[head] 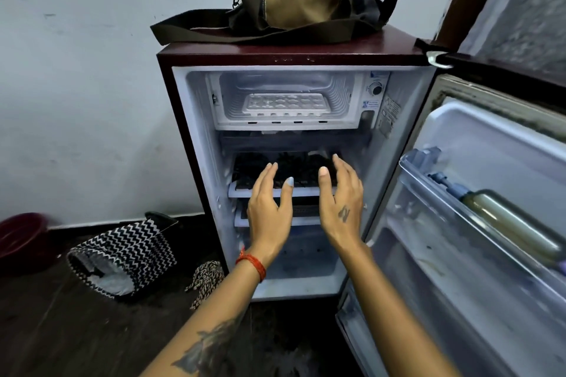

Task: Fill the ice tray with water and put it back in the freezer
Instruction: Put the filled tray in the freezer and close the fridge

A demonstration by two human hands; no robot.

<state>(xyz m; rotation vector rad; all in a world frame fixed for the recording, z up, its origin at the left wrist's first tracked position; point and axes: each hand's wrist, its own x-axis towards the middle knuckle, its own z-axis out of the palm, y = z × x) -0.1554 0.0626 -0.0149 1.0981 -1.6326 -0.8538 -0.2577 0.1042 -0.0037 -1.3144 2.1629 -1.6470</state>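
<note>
In freezer (286, 98), ice tray (286, 105) lengthwise left-right.

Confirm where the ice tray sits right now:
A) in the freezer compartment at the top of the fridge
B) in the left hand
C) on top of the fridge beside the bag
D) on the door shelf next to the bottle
A: the white ice tray lies flat inside the freezer compartment, while the left hand and right hand hover empty below it.

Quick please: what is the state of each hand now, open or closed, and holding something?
Left hand: open, fingers straight, holding nothing.
Right hand: open, fingers relaxed, holding nothing.
The ice tray sits untouched in the freezer compartment.
</note>
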